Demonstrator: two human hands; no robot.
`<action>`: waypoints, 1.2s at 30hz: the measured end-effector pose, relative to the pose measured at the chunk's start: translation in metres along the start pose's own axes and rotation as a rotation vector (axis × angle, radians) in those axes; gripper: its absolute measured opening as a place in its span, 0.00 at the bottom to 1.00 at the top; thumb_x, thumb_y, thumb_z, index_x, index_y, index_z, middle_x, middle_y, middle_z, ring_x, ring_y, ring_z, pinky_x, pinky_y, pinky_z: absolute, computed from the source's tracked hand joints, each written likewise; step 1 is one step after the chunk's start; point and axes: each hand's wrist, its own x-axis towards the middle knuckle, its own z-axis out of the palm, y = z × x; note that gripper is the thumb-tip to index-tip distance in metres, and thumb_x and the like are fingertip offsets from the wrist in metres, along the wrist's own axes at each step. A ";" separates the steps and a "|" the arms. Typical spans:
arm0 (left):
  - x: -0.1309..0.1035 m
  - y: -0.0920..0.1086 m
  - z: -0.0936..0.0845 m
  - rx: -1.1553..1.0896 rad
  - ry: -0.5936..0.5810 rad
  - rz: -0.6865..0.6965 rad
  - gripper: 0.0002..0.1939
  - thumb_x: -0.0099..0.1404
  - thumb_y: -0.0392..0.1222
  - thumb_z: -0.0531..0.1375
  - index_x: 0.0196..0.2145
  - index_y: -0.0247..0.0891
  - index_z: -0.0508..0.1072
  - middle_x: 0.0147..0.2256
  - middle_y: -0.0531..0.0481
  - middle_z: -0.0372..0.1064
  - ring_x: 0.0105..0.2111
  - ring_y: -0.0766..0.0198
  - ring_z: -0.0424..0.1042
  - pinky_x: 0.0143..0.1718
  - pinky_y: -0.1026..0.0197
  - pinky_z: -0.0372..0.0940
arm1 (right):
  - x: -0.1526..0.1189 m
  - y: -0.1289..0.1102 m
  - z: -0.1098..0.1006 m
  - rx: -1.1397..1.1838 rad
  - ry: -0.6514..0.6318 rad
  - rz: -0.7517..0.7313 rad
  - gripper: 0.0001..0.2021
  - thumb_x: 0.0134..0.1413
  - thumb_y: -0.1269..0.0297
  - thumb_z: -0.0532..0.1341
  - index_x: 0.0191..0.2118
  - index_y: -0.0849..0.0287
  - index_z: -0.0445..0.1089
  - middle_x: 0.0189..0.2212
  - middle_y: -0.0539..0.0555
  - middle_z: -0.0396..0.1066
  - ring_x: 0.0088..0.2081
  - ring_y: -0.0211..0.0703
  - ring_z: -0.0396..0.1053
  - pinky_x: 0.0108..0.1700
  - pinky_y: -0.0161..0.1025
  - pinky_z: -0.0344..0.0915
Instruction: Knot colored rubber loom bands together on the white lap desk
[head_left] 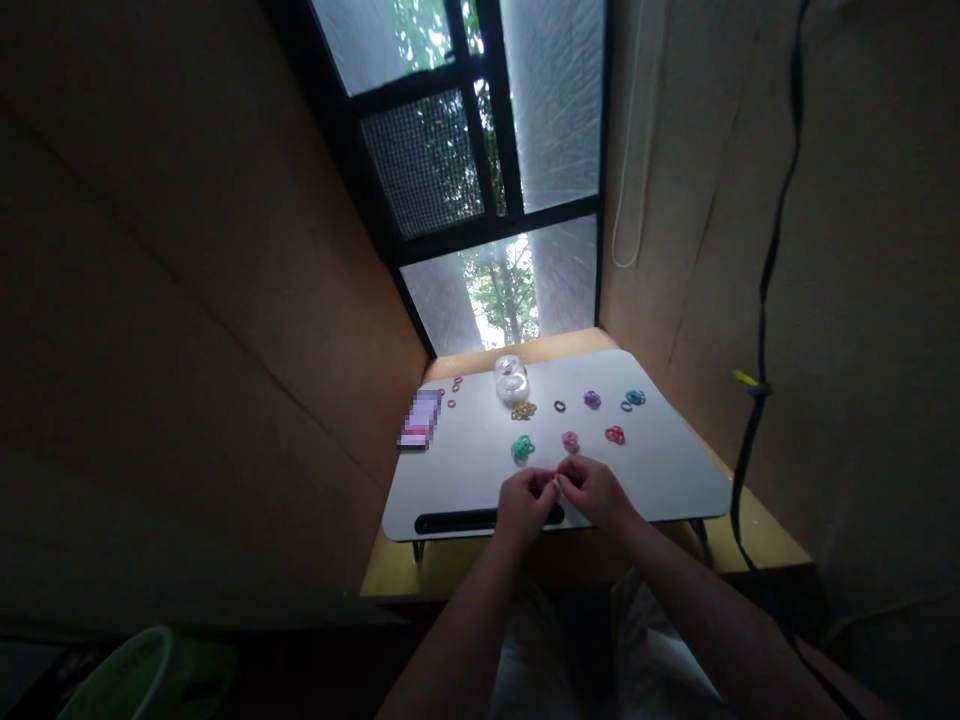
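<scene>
My left hand (523, 505) and my right hand (598, 492) meet over the front of the white lap table (457, 480), fingertips pinched together. Between them shows a bit of a small yellow hair tie (557, 481), mostly covered by the fingers. Just beyond the hands lie a green pile of hair ties (523, 448), a pink pile (570, 440) and a red pile (615, 435). Farther back are a yellow pile (523, 410), a purple pile (592, 399), a blue pile (635, 398) and a single dark hair tie (559, 406).
A clear plastic jar (511, 380) stands at the table's back edge. A phone (420, 420) lies at the left, near a few loose reddish hair ties (457, 384). The black ledge (457, 521) runs along the front. A black cord (766, 270) hangs at the right.
</scene>
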 end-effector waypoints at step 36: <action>-0.004 0.008 0.000 0.020 -0.034 -0.001 0.08 0.58 0.41 0.61 0.36 0.37 0.72 0.30 0.51 0.73 0.28 0.68 0.71 0.30 0.66 0.64 | -0.002 -0.002 0.002 0.010 0.009 0.016 0.06 0.51 0.65 0.57 0.25 0.57 0.63 0.19 0.47 0.63 0.22 0.36 0.60 0.26 0.33 0.56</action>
